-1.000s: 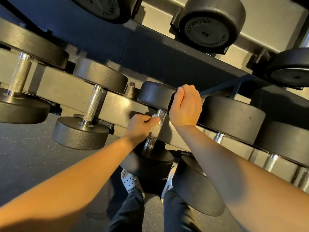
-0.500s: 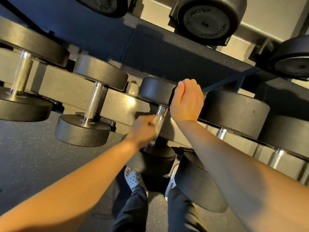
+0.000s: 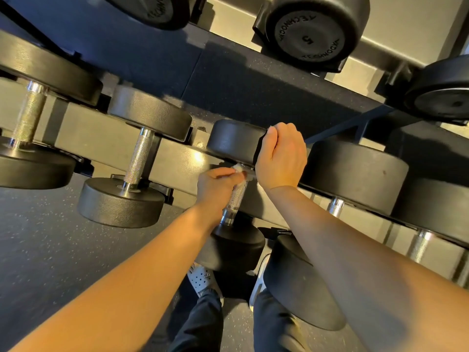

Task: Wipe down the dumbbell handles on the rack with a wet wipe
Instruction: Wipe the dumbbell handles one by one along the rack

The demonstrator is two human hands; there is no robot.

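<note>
The rack runs across the view from left to right, with dumbbells lying side by side across its beam. Each has one head on the far side and one on the person's side. The dumbbell being worked on sits in the middle of the row. Its far head rests on the beam, and its near head hangs just above the person's shoes.

Between the two heads is the handle, a knurled metal bar whose long axis points from the rack back toward the person, leaning slightly left.

The right hand is clamped over the right edge of the far head, fingers curled over the top and thumb against its side, probably to steady it. It is beside the handle, not on it.

The left hand comes in from the left and is wrapped round the far end of the handle, right under the far head. It presses the wipe against the metal, and a white scrap shows at its fingertips.

From that hand, the bare length of the handle runs down toward the near head. A stroke should therefore run along the axis toward the person. The left hand is the one placed to make it.
</note>
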